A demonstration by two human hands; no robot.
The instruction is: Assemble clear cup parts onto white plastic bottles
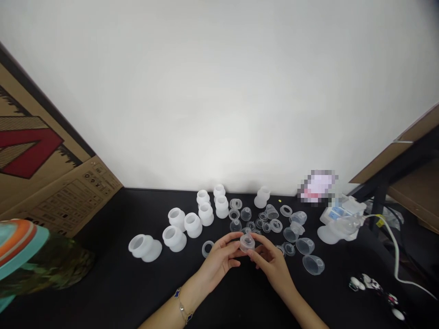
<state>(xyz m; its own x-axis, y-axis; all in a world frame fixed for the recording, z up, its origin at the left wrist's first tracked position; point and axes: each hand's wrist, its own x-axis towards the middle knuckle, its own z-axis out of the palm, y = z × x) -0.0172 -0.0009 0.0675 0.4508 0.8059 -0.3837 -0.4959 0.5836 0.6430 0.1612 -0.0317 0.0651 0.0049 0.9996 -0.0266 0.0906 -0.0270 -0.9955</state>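
Clear silicone cup (247, 242) sits pinched between both hands, above the near middle of the black table (240, 310). Fingers of the left hand (219, 258) and the right hand (270, 267) are curled, gripping its sides. Table runs on toward the person and out to both sides of the hands, while the far pieces crowd just past the fingertips. Its far edge meets a white wall (206, 91), and a cardboard box (51, 146) leans in at the left. Nine frosted white cups (192, 225) stand or lie in a loose band left and far. One clear ring (207, 249) lies just beside the left hand, and three larger clear cups (304, 246) lie right. Smaller clear pieces (265, 219) cluster far, too crowded to count. One assembled pump (339, 228) with one white cable (394, 242) sits farther right, and one teal-and-orange object (17, 246) is cut off by the left edge.
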